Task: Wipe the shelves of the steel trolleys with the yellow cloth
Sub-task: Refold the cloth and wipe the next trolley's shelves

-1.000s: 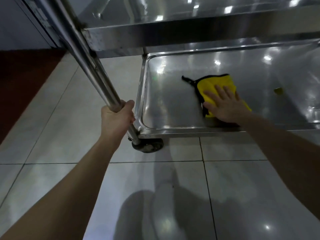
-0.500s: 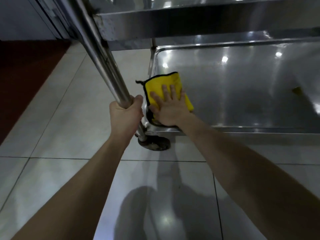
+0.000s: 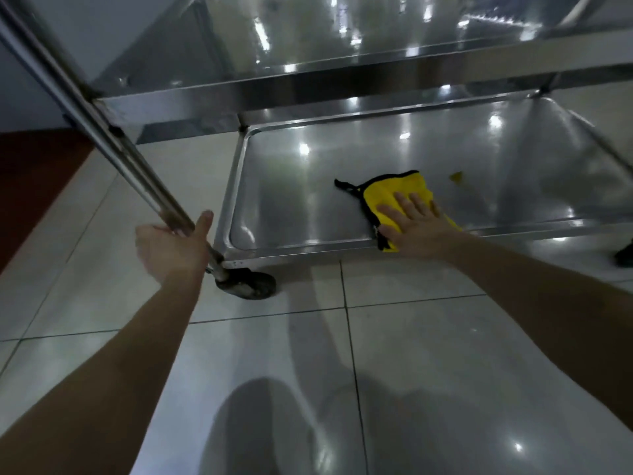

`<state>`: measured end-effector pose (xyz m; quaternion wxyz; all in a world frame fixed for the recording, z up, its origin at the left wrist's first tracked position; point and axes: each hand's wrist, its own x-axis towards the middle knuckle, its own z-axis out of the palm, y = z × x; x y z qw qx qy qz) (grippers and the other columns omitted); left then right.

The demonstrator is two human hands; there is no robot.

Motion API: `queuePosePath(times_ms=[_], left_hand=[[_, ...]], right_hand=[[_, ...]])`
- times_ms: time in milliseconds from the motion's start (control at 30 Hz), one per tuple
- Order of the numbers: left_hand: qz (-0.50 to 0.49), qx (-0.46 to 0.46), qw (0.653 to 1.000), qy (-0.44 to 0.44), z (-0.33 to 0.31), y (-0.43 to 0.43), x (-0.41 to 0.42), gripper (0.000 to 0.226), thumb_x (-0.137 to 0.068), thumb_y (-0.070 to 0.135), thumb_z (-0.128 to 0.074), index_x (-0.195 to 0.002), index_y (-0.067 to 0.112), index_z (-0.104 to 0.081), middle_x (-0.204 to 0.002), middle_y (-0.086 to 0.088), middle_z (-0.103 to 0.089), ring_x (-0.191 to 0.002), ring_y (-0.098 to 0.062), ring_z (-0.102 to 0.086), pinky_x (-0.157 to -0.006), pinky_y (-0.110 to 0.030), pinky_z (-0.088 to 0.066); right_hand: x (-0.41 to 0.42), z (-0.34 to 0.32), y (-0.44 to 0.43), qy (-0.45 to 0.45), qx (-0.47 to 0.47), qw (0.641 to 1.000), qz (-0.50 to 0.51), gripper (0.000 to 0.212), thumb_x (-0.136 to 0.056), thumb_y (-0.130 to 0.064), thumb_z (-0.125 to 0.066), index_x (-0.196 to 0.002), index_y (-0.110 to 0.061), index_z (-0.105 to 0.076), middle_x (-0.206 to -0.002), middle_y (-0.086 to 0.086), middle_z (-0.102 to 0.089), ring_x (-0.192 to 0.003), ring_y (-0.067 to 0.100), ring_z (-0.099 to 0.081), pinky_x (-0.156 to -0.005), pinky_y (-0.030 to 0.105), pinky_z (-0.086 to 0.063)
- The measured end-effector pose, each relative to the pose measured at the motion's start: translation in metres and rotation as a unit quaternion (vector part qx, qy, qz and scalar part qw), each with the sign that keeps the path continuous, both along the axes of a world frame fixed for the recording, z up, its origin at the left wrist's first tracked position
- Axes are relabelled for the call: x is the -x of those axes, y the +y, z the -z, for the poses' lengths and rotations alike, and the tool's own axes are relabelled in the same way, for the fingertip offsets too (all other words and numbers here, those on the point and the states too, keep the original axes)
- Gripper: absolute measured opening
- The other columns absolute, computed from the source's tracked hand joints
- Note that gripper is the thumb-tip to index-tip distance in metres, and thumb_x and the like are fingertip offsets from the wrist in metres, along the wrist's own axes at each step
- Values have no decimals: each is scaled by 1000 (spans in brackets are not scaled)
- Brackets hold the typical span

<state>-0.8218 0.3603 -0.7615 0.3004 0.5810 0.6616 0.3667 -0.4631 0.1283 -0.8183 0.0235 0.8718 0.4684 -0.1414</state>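
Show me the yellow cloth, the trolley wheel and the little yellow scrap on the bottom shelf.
yellow cloth point(image 3: 394, 190): head view, bare fabric above the fingers.
wheel point(image 3: 255, 286): head view, side of the tyre.
yellow scrap point(image 3: 456, 176): head view, its middle.

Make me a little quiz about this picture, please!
1. Fill in: the left hand holds the trolley's ___.
2. What presses the cloth flat? A) left hand B) right hand C) nothing
3. True or false: the cloth lies on the top shelf.

Key:
1. pole
2. B
3. False: it lies on the bottom shelf.
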Motion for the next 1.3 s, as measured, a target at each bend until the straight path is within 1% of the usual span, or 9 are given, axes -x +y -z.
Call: queuePosePath(times_ms=[133,267,400,533,600,833,1000,1133,1300], left_hand=[[46,-136,989,18,29,-84,-31,84,-94,42,-79,-158,6,-37,-136,-18,-61,-125,-32,-58,-111,-40,-49],[215,-237,934,157,39,-121,-108,45,-108,31,-63,-143,3,-55,-127,-20,-58,-118,-40,-55,-102,-52,-45],[324,-210,897,218,40,-125,-200,42,-113,29,-49,-147,5,-58,-142,-22,-60,-131,-42,-55,-108,-51,-40],[341,-158,882,286,55,-101,-243,60,-116,41,-28,-162,5,-42,-168,-20,-41,-158,-37,-34,-130,-49,-20],[349,-148,877,296,70,-96,-242,71,-113,49,-22,-166,5,-34,-173,-20,-33,-163,-37,-26,-134,-51,-11],[327,-147,874,327,78,-94,-240,85,-103,61,-14,-168,8,-29,-175,-14,-33,-166,-28,-19,-136,-52,-7],[333,-152,863,349,79,-96,-239,72,-114,52,-23,-169,6,-25,-176,-16,-29,-167,-28,-15,-136,-52,-7],[345,-176,852,351,77,-101,-237,68,-115,47,-23,-169,6,-25,-175,-17,-30,-166,-30,-18,-136,-52,-9],[350,-203,846,346,74,-106,-235,72,-109,47,-19,-168,6,-28,-172,-17,-35,-163,-31,-25,-136,-50,-12]], right_hand=[[1,5,9,19,-17,1000,-9,73,-100,-79,-10,-166,-51,4,-177,-2,21,-163,27,20,-129,60,11],[4,9,11,20,-32,999,-11,75,-100,-78,-11,-167,-48,-1,-178,1,17,-164,30,18,-128,62,13],[5,13,14,29,-64,998,-2,71,-100,-76,-14,-167,-50,-6,-179,-1,14,-164,28,17,-126,61,14],[5,16,9,19,-94,995,-10,67,-104,-71,-14,-167,-50,-9,-179,-2,9,-164,26,14,-128,59,14],[-1,14,2,31,-101,994,-21,65,-105,-69,-18,-167,-50,-10,-179,-4,7,-165,24,13,-129,59,11],[-98,7,-76,2,-78,996,38,66,-104,-72,-20,-166,-55,-4,-179,-10,9,-165,19,9,-132,53,5],[-187,8,-111,-6,-51,987,153,69,-101,-77,-18,-165,-55,-3,-179,-8,10,-165,24,8,-131,57,5],[-228,4,-79,-5,-48,975,217,74,-100,-79,-20,-167,-51,-6,-179,0,10,-165,31,11,-128,63,10],[-232,-10,31,-10,-29,971,237,77,-101,-76,-18,-169,-43,-5,-178,9,13,-163,41,14,-125,70,11]])
